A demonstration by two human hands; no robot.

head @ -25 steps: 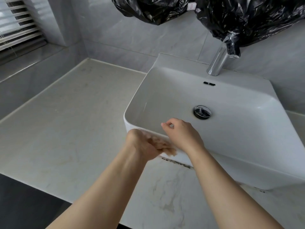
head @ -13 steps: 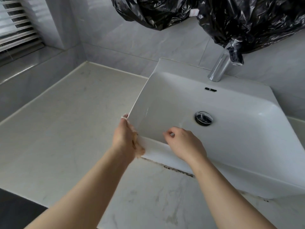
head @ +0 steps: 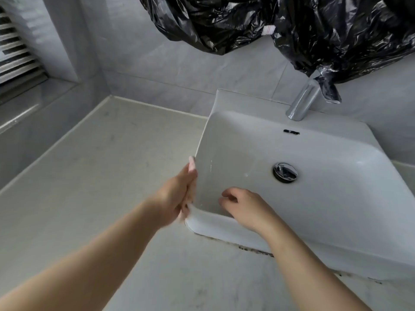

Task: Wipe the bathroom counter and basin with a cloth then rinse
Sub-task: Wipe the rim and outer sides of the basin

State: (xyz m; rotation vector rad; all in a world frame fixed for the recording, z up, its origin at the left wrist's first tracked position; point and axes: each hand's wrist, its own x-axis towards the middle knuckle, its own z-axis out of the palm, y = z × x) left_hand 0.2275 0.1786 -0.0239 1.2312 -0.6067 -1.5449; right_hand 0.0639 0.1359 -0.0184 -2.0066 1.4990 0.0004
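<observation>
The fingers (head: 188, 176) of the left hand (head: 177, 194) have slid round the corner onto the white basin's (head: 224, 228) left outer wall. They lie flat and blurred, pressing a pale pinkish cloth (head: 192, 164), mostly hidden, against it. The right hand (head: 247, 207) is loosely curled, holds nothing and rests on the front rim.

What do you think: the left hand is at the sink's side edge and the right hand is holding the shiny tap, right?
Not quite. The right hand is not on the tap; it sits over the front rim of the sink, holding nothing. The left hand is at the side edge: head view.
</observation>
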